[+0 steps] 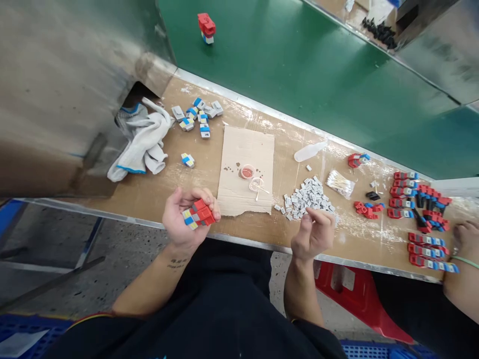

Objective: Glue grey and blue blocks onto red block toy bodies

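My left hand (189, 214) is closed around a red plastic toy part (202, 213) with white, blue and yellow sections, held above the table's front edge. My right hand (313, 233) is raised at the near side of a heap of small grey-white pieces (309, 197); its thumb and fingertips are pinched together. Whatever sits in that pinch, if anything, is too small to make out. Between the hands lies a cardboard sheet (245, 144), carrying a small cup of reddish liquid (247, 172) and a clear lid (256, 185) with cotton swabs on it.
White gloves (144, 139) and several blue-and-white parts (202, 117) lie at the left. A bag of cotton swabs (340, 183) and rows of red-and-blue parts (426, 244) are to the right, near a co-worker's hand (467, 237). Behind runs a green surface (280, 60) bearing one red part (206, 25).
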